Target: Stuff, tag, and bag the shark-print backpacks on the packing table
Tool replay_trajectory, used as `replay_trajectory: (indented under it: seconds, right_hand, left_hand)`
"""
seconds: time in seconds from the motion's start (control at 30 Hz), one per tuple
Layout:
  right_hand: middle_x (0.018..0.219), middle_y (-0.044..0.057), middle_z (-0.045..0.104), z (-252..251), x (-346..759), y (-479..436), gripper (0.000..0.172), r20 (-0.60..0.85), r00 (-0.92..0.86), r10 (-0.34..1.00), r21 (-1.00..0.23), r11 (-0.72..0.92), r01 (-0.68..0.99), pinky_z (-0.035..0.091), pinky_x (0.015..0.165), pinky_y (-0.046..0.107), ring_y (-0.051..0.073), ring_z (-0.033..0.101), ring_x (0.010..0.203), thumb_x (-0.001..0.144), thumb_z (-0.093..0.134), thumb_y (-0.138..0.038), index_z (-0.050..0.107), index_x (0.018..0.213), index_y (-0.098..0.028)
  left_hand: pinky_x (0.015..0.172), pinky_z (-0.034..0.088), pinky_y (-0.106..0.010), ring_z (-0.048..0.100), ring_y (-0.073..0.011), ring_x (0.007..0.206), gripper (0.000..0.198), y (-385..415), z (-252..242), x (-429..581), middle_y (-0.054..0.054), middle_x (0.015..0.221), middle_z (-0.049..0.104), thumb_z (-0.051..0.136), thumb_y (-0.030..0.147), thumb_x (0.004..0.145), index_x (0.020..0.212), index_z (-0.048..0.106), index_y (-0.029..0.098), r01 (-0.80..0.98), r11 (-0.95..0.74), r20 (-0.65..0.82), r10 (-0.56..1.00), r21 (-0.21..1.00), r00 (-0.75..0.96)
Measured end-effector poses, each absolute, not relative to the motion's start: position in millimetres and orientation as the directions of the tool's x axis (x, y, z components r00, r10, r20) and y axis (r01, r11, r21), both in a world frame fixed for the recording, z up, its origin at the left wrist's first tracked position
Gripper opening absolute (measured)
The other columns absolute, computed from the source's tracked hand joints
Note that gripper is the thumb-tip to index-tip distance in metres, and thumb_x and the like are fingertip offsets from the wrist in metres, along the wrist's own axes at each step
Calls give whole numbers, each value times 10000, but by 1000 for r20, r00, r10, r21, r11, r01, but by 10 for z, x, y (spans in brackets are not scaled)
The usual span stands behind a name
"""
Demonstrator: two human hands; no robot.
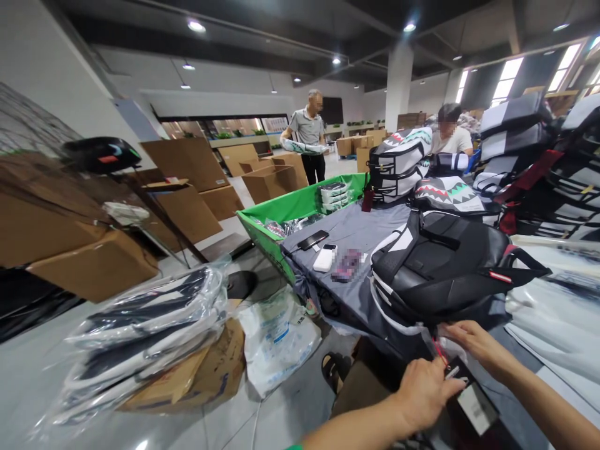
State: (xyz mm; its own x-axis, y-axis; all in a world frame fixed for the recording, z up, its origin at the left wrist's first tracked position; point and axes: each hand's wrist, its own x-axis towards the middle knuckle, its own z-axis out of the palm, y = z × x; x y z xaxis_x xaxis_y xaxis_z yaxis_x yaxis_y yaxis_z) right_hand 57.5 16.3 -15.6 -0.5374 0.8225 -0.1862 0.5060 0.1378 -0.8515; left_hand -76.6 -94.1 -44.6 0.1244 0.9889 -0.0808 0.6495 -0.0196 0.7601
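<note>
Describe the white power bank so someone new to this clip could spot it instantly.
Find the gray cloth-covered table beside the green bin. Left of the big black backpack, small items lie on it. The white power bank is the only white block, next to a black phone.

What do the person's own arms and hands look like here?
The left hand and right hand are gloveless; the left forearm and right forearm are bare. A green sleeve edge shows at the view's bottom. No watch or ring shows.
</note>
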Motion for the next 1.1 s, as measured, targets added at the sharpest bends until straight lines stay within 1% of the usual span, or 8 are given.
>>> replay_trajectory:
  seconds: [0.1,0.17,0.37,0.53,0.67,0.83,0.93,1.1]
  right_hand:
    - [631,27,583,-128,538,75,613,-209,-494,844,-892,43,451,394,611,289,167,487,628,712,593,-779,613,675,-168]
    - [583,10,562,-155,486,44,496,-204,-447,871,-870,48,491,375,580,282,163,485,597,652,674,-671,570,631,-187]
    - [501,-27,440,-262,433,90,247,-177,-405,897,-858,62,511,302,507,274,131,392,516,522,536,-459,479,533,-218]
    - [551,-19,474,-252,473,97,282,-194,-469,862,-878,61,476,342,530,271,139,408,563,545,520,-469,551,597,-194]
    - [510,-25,456,-234,467,78,322,-203,-473,857,-872,62,486,338,497,271,133,390,514,582,575,-521,523,589,-204]
    - [728,63,670,-163,652,158,597,-111,-630,769,-876,223,427,503,682,327,244,614,751,773,564,-764,665,742,-176]
    - [733,69,682,-137,771,188,734,108,-587,803,-710,476,519,491,662,317,232,637,710,851,400,-858,726,760,-206]
    - [660,18,579,7,637,-2,691,509,-548,663,-145,694,705,290,490,273,132,555,550,1044,235,-631,717,743,-238]
  left_hand:
    - [807,532,-452,711,-378,896,477,-966,-556,-592,-218,972,744,598,442,923,1199,655,57,807,-58,-115,981,587,155]
    - [804,528,-441,711,-358,843,372,-992,-620,-572,-189,888,738,625,421,890,1027,704,84,747,-68,-48,990,661,133]
    - [712,471,-293,649,-208,774,403,-1093,-661,-838,-63,792,687,663,563,844,903,669,165,61,93,-66,935,994,-347]
    - [1011,447,-362,649,-256,1079,663,-963,-577,-757,-132,1106,726,951,485,538,1040,686,143,-671,-60,-199,932,739,-302]
    - [880,482,-340,646,-198,844,499,-781,-614,-515,-56,844,713,937,439,509,817,667,154,-767,-85,-394,819,637,-418]
    - [701,472,-271,629,-152,727,329,-654,-679,-451,-15,803,702,799,279,557,824,630,187,-780,-91,-531,684,619,-501]
    - [639,475,-267,636,-154,667,298,-565,-632,-486,-22,800,711,729,218,587,865,622,199,-814,-77,-582,660,576,-475]
    - [719,533,-305,661,-185,689,230,-407,-558,-495,-23,736,696,727,167,623,827,630,212,-864,-52,-649,637,501,-415]
